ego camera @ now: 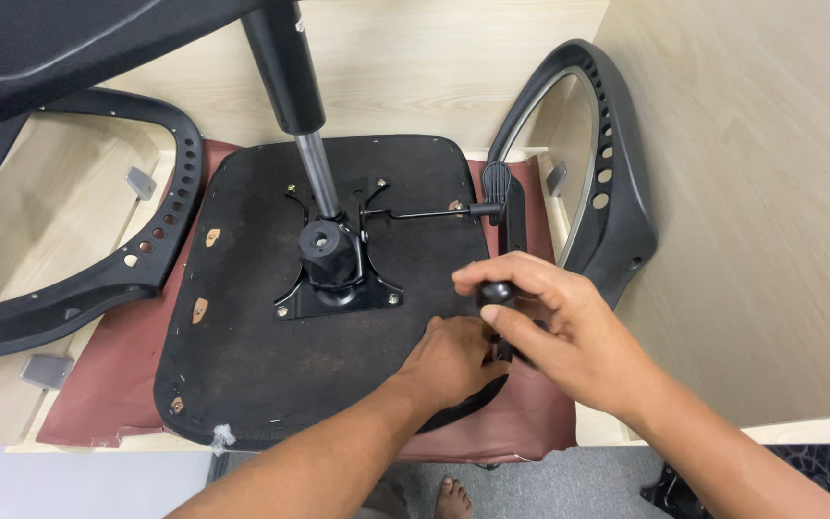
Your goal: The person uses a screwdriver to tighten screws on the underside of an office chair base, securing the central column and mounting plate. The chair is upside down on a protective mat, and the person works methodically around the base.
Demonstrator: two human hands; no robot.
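screwdriver handle (495, 293) inside right hand (569, 332) grip (upright)

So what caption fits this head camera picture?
Right hand grips a black-handled tool while left hand steadies an upturned chair seat.

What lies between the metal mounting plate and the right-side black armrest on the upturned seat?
In the head view, a black adjustment lever runs from the mounting plate across the seat underside toward the right armrest.

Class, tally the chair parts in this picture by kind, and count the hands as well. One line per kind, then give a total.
Black armrests: 2, left armrest and right armrest
Upturned seat: 1
Gas-lift column: 1
Black mounting plate: 1
Grey brackets: 3
Hands: 2, left hand and right hand
Total: 10
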